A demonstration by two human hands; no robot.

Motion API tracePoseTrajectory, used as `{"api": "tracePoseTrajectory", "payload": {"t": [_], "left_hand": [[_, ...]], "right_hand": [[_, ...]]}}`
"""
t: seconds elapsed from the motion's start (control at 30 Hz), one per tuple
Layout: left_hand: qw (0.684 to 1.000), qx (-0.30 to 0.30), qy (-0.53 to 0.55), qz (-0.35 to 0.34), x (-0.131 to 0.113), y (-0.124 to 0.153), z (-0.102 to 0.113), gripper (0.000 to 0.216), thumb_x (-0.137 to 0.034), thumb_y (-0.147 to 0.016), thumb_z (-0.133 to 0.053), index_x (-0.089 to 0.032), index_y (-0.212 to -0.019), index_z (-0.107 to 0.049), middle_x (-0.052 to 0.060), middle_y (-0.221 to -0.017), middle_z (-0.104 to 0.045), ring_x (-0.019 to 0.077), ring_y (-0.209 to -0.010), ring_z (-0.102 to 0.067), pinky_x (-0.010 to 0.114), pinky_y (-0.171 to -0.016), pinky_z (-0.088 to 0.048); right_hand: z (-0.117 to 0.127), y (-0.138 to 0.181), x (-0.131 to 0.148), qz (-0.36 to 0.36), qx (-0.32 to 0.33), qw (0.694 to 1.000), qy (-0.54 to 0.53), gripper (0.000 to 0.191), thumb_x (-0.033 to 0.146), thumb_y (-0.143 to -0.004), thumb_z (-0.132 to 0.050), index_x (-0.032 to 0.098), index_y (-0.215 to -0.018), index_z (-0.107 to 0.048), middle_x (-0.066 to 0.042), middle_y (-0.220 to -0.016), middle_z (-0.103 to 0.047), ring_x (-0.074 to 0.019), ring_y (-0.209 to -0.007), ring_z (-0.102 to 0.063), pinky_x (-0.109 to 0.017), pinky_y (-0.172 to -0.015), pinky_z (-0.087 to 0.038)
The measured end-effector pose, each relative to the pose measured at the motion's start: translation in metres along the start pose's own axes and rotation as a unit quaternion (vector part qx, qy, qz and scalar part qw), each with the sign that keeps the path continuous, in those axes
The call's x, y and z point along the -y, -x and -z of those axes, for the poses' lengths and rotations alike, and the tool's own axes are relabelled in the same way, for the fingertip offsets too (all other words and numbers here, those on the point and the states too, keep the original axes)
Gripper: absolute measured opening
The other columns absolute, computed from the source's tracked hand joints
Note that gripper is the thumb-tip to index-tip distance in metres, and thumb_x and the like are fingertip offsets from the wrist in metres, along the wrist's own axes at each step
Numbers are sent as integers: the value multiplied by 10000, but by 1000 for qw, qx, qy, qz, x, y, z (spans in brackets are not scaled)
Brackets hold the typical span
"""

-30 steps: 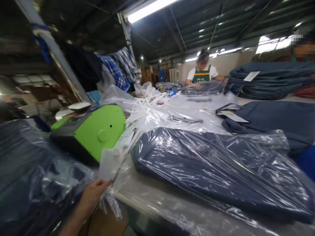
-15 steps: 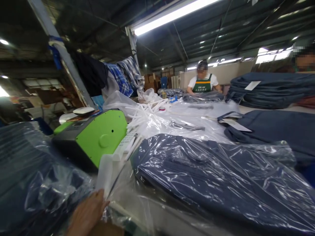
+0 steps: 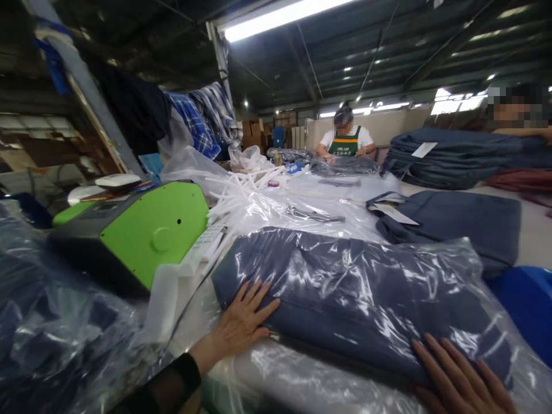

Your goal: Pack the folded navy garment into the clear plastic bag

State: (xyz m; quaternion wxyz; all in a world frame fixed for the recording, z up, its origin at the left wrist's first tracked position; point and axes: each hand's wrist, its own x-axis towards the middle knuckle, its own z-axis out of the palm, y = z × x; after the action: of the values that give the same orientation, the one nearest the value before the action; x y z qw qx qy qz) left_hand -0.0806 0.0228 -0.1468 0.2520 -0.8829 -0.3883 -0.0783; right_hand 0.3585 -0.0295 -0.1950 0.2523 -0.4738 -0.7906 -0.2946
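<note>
In the head view, a dark blue bagged garment (image 3: 345,282) is seen between four and five o'clock from the picture's centre. At its eight o'clock, its near edge is touched by the left hand (image 3: 246,319), palm down, fingers spread wide. At its four o'clock, the right hand (image 3: 468,379) is laid flat on the plastic, fingers somewhat parted. Nothing is gripped. A green-sided machine (image 3: 161,233) is placed at ten o'clock from the bag, a folded garment (image 3: 466,221) at two o'clock.
</note>
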Motion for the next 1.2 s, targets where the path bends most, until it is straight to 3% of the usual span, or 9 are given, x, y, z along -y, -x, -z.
{"api": "tracePoseTrajectory", "payload": {"t": [0.13,0.2,0.47,0.6,0.73,0.93,1.1,1.2], "left_hand": [[999,-29,17,-8,3,0,3,668,-575,-843,-569,-243,-1401,-415,163,-1451,-402,326,-1358,-334,514,-1099,-255],[998,-47,27,-12,4,-5,6,674,-590,-818,-592,-233,-1373,-452,159,-1428,-437,320,-1351,-349,509,-1108,-250],[995,-92,20,-26,2,-8,8,587,-507,-802,-662,-214,-1293,-526,171,-1354,-517,336,-1288,-436,554,-1114,-219],[992,-100,-3,-76,2,-9,9,390,-281,-908,-557,-219,-1292,-521,127,-1337,-544,310,-1292,-440,552,-1130,-186],[990,-104,-34,-91,3,-15,13,404,-112,-928,-440,-211,-1315,-501,110,-1333,-551,295,-1306,-428,545,-1127,-207],[988,-129,-50,-65,8,-14,18,413,-76,-901,-477,-177,-1299,-520,128,-1307,-575,299,-1325,-410,556,-1141,-201],[987,-136,-60,-55,15,-8,18,411,-51,-887,-468,-197,-1263,-553,122,-1273,-603,284,-1279,-472,560,-1145,-182],[988,-128,-72,-46,23,-3,17,429,-36,-881,-471,-213,-1264,-551,119,-1268,-606,278,-1301,-448,573,-1148,-151]], "right_hand": [[17,-9,12,-106,24,991,-78,529,493,-972,-284,352,-1479,-222,-91,-1340,-534,-328,-1251,-464,-558,-1064,-292],[24,-13,13,-124,30,987,-103,541,569,-954,-294,399,-1464,-234,-74,-1328,-549,-324,-1244,-474,-558,-1063,-302],[32,-16,4,-71,32,994,-80,525,501,-974,-315,340,-1470,-252,-108,-1329,-546,-305,-1220,-505,-503,-1063,-323],[33,-15,1,-45,37,997,-57,516,422,-989,-328,328,-1483,-212,-138,-1322,-545,-314,-1212,-511,-503,-1037,-348],[33,-14,-8,-9,57,998,-39,504,360,-1003,-274,305,-1494,-173,-133,-1332,-537,-304,-1222,-503,-500,-1036,-345],[31,-15,-17,-10,57,998,-14,498,322,-1008,-245,309,-1497,-150,-109,-1315,-557,-272,-1197,-526,-474,-1025,-343],[33,-15,-32,4,57,998,-2,527,349,-995,-269,319,-1500,-121,-140,-1304,-550,-335,-1213,-499,-517,-984,-379],[34,-12,-41,27,67,997,13,548,272,-987,-249,286,-1507,-76,-150,-1266,-572,-319,-1166,-536,-486,-943,-414]]}}
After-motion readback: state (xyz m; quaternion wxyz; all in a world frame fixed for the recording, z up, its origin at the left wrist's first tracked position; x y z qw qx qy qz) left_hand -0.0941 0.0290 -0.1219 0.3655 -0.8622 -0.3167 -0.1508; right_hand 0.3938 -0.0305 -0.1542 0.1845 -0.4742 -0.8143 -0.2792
